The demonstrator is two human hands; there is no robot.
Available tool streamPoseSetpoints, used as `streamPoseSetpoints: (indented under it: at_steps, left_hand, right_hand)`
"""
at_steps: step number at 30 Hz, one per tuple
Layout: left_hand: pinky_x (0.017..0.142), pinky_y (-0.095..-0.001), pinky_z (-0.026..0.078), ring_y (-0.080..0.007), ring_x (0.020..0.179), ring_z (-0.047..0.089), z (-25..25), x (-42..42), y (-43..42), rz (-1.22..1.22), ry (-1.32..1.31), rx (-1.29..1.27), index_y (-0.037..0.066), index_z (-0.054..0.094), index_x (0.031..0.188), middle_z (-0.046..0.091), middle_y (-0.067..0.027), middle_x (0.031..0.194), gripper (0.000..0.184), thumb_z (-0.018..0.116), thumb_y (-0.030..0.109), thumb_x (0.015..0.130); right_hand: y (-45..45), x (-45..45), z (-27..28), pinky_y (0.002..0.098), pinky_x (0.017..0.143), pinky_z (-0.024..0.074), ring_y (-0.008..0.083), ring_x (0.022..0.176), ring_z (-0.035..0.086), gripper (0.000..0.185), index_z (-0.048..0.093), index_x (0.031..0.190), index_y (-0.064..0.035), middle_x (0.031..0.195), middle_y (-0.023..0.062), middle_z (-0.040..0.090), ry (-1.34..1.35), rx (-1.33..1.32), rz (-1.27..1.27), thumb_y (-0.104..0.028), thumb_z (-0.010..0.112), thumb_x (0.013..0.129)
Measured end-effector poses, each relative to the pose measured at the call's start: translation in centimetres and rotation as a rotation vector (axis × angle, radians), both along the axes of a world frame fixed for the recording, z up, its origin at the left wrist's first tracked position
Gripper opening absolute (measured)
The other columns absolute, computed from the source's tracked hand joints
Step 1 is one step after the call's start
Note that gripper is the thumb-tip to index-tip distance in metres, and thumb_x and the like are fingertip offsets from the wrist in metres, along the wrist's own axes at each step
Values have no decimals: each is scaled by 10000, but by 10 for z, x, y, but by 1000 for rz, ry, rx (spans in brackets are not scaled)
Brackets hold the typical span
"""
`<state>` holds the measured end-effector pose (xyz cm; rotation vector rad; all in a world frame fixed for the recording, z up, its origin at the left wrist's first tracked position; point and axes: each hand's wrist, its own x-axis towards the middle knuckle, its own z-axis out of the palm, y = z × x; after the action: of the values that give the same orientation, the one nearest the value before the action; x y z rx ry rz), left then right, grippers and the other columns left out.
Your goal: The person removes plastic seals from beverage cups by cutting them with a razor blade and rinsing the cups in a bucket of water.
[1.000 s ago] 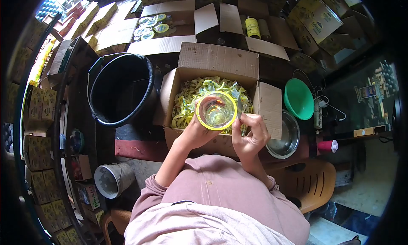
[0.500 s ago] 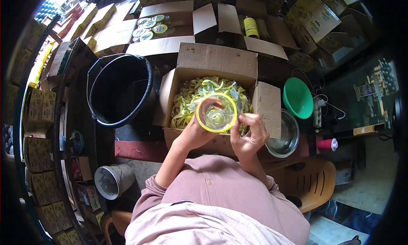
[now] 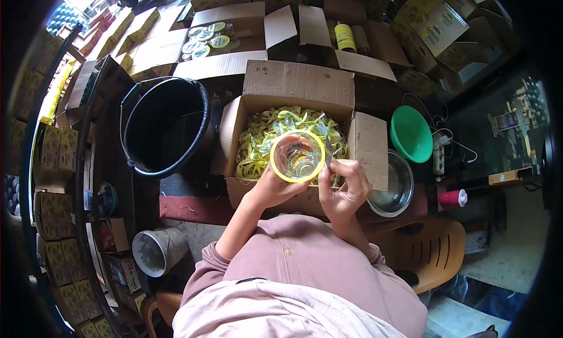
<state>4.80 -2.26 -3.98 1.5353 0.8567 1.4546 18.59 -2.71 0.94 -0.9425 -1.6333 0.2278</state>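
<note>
My left hand is wrapped round a clear plastic cup with a bright yellow rim. Its open mouth is turned up toward me. Close against the right side of the rim, my right hand is closed in a pinch on a thin, dark knife blade that points upward; its handle is hidden by the fingers. Both hands are above the near edge of an open cardboard box. Inside that box lies a heap of yellow and clear plastic strips.
A black bucket stands left of the box. On the right are a green bowl, a clear basin and a pink thread spool. Behind, one carton holds several yellow-rimmed cups; another holds a yellow cup stack.
The cup has tilted slightly in my left hand, so more of its inside shows. The blade stays beside the rim, and my right hand has hardly moved.
</note>
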Motion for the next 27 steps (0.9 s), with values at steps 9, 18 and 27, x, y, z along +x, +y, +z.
streamPoseSetpoints:
  at_steps: [9,18,27]
  left_hand:
    - [955,-360,347,-274,1113,419,-5,-6,-1,-47,158,7,8,365,1201,427,-137,1150,733,744,74,577]
    - [959,-348,346,-251,1111,436,-3,-10,1,-30,103,5,6,380,1188,439,-126,1147,717,742,74,573]
    - [961,-348,340,-248,1093,451,-1,-10,-1,-82,173,3,16,406,1167,475,-114,1114,686,751,92,580]
  right_hand:
    - [9,7,-4,273,580,488,191,640,609,186,607,821,-6,719,93,602,24,-5,21,63,651,654]
    - [1,7,-2,265,583,487,186,641,609,172,609,807,-9,705,93,599,10,-24,7,65,653,658]
    - [8,7,-2,271,584,487,190,642,611,189,612,817,-17,718,91,597,-33,13,-4,69,652,653]
